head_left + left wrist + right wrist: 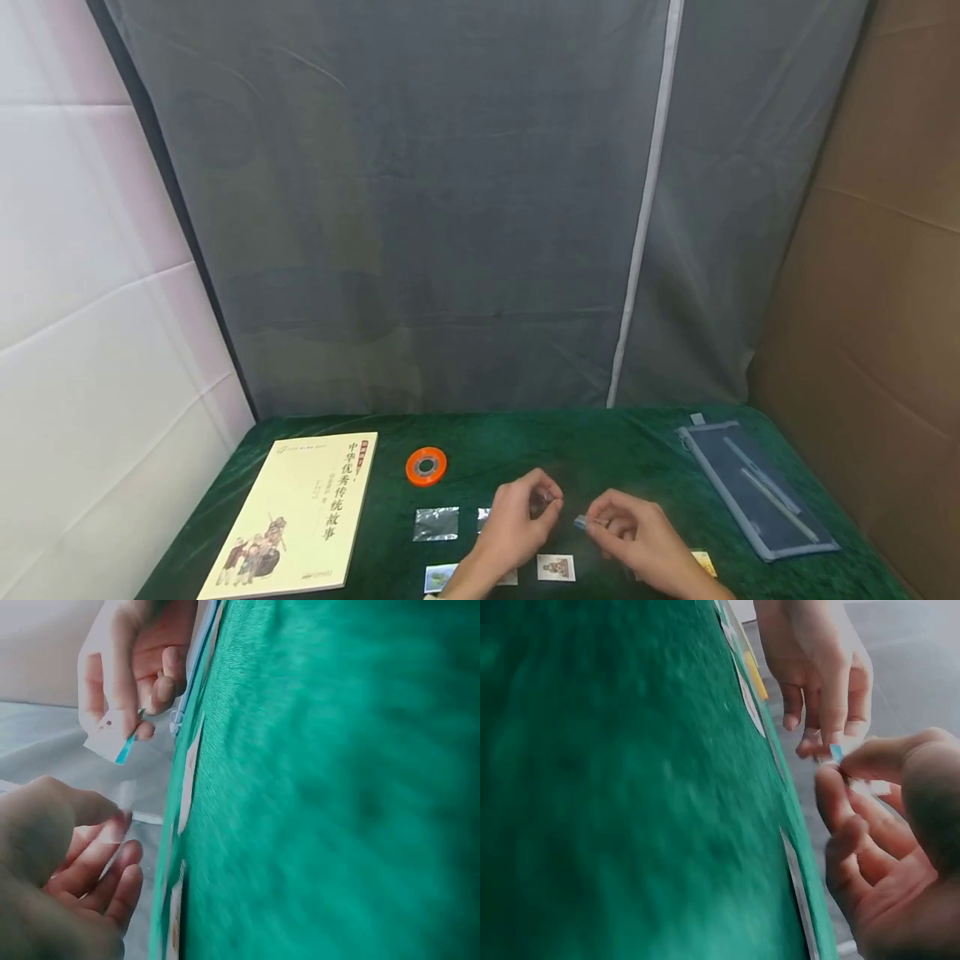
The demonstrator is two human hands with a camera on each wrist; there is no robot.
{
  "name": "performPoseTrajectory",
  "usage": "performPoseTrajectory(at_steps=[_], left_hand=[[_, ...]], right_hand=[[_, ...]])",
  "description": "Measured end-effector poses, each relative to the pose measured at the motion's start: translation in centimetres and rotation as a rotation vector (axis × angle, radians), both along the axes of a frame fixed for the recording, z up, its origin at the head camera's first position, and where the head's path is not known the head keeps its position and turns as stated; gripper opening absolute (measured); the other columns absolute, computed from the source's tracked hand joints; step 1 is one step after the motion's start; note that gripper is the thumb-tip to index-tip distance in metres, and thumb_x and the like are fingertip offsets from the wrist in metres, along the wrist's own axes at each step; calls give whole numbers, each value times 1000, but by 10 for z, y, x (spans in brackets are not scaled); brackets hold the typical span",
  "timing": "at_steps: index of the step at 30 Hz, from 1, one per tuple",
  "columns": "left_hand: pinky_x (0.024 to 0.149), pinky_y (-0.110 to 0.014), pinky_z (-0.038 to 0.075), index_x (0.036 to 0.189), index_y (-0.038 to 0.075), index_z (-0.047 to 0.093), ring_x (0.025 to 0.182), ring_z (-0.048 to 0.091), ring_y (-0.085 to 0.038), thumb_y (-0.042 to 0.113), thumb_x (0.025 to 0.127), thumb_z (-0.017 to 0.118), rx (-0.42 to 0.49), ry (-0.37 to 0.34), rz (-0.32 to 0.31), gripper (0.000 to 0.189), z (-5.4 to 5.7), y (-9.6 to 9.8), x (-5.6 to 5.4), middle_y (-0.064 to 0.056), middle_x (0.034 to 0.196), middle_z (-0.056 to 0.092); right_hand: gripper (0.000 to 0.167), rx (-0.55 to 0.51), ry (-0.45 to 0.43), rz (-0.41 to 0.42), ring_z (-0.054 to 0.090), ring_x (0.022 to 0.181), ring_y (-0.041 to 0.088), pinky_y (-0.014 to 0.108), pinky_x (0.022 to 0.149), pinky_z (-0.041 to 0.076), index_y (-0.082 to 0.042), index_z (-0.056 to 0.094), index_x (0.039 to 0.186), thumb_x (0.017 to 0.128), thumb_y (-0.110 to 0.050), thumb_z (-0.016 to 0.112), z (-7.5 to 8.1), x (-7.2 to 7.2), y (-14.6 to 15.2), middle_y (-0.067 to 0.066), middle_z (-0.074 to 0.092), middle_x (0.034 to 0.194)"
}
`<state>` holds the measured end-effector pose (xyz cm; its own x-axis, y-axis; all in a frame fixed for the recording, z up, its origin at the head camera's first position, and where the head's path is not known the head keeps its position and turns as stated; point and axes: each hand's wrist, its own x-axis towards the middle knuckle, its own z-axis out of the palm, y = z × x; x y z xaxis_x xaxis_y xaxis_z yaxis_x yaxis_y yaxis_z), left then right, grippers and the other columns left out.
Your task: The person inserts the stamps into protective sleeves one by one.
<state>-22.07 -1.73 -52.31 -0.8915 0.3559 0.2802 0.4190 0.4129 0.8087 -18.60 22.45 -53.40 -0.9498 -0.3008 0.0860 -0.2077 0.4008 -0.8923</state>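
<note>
My left hand (517, 517) is raised over the cloth, thumb and fingertips pinching a small clear plastic sleeve (127, 796). Just to its right, my right hand (641, 533) pinches a small stamp (112, 741), white with a blue edge, between thumb and index finger. A narrow gap separates the two held pieces in the head view. Below the hands lie a stamp with a brown figure (557, 567) and a blue-green stamp (439, 577). My right forearm partly covers a yellow stamp (705, 562). Another clear sleeve (436, 524) lies flat to the left.
A cream picture-cover book (300, 508) lies at the left. Behind the sleeves sits an orange ring-shaped roll (426, 467). A blue zip pouch (757, 492) with slim pale strips lies at the right. Grey fabric (450, 208) closes off the back of the green cloth (502, 442).
</note>
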Motion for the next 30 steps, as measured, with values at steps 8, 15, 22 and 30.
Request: performPoseTrajectory(at_steps=[8, 15, 22, 30], left_hand=[[78, -20, 59, 114, 14, 79, 91, 73, -7, 20, 99, 77, 212, -248, 48, 16, 3, -22, 13, 2, 99, 78], [81, -21, 60, 114, 9, 80, 95, 77, -15, 27, 102, 77, 327, -355, 72, 21, 11, -31, 24, -8, 108, 80], [79, -28, 66, 111, -1, 76, 91, 82, -22, 21, 103, 76, 441, -414, 21, 24, 6, -32, 29, -16, 99, 84], [78, -29, 66, 102, 0, 74, 89, 83, -19, 27, 100, 81, 445, -455, 18, 28, 3, -30, 32, -14, 95, 84]], right_hand=[[21, -140, -46, -117, 64, 57, 10, 29, 55, 57, -13, 76, 115, 102, -31, 77, 2, -5, -27, 11, 77, 85], [23, -293, -98, -114, 59, 52, 8, 21, 47, 46, -8, 73, 118, 104, -25, 76, 2, -1, -40, 19, 80, 92], [23, -404, -140, -93, 56, 47, 7, 18, 39, 42, 1, 66, 116, 104, -16, 74, -8, 10, -41, 24, 80, 97], [17, -478, -70, -114, 60, 48, 7, 23, 35, 44, 5, 64, 108, 103, -9, 72, -13, 13, -40, 29, 77, 96]])
